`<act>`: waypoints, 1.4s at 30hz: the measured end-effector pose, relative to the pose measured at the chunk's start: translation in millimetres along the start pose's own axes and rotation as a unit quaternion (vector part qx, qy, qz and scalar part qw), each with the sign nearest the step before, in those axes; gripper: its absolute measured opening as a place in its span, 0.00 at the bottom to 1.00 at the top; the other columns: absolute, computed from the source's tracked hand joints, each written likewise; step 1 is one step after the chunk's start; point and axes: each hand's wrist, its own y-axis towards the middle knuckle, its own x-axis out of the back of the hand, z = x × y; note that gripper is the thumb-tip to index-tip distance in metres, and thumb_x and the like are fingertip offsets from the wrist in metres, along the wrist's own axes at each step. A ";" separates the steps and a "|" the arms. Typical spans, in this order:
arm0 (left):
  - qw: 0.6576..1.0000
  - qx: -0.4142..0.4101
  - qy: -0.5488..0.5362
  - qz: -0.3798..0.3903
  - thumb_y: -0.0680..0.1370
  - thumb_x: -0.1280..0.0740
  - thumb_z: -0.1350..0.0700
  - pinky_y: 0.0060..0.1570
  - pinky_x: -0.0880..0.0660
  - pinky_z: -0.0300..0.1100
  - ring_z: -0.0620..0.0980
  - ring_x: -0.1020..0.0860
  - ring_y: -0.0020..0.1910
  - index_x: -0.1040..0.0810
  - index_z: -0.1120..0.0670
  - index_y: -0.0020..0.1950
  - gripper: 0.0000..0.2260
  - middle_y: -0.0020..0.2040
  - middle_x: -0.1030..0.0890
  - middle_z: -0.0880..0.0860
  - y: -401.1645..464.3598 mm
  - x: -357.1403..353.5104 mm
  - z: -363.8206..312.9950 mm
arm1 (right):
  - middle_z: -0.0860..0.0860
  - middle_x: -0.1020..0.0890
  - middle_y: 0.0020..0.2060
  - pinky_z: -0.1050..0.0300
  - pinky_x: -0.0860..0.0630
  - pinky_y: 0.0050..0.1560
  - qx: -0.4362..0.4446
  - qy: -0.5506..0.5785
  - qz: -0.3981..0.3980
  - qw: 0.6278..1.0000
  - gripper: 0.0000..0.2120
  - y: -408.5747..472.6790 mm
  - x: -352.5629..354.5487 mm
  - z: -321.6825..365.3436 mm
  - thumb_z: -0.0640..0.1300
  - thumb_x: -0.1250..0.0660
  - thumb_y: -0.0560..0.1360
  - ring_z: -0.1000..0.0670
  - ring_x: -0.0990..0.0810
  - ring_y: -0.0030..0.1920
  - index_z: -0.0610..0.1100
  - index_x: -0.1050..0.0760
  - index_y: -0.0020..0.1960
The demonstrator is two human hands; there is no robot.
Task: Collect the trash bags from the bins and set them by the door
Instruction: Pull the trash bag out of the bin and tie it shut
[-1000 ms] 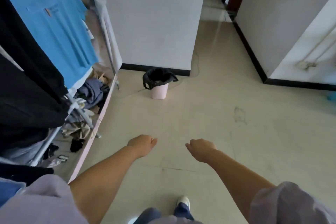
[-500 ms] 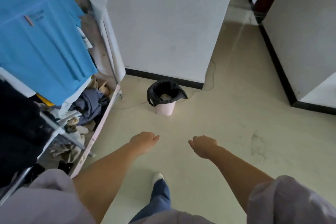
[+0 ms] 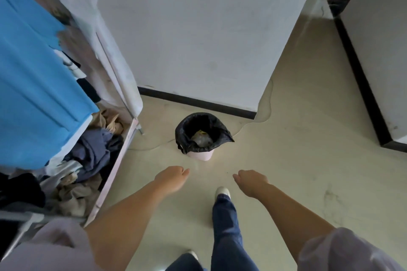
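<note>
Just ahead of you, the pink bin (image 3: 201, 154) with its black trash bag (image 3: 203, 132) stands on the floor (image 3: 286, 171), near the foot of the white wall (image 3: 198, 39).
Your left hand (image 3: 170, 177) and right hand (image 3: 251, 181) both reach forward over the floor, loosely curled and holding nothing, each well short of the bin. The bag lines the bin, its edge folded out over the rim, and some crumpled rubbish (image 3: 201, 137) lies at the bottom. On your left stands a clothes rack (image 3: 114, 165) with a blue shirt (image 3: 37, 86) hanging and a heap of clothes (image 3: 88, 156) on its lower shelf. Your right shoe (image 3: 222, 192) is planted between your two hands, pointing toward the bin. Far right, a dark baseboard (image 3: 361, 86) runs along a second wall.
</note>
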 end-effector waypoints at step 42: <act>0.825 0.086 -0.509 -0.230 0.80 0.41 0.53 0.25 0.27 0.40 0.55 0.26 0.46 0.39 0.59 0.69 0.19 0.62 0.28 0.59 482.2 -182.6 68.4 | 0.43 0.25 0.59 0.57 0.24 0.29 -0.070 0.606 -0.139 0.780 0.21 518.7 -166.8 -27.8 0.45 0.37 0.76 0.45 0.23 0.46 0.45 0.38 0.66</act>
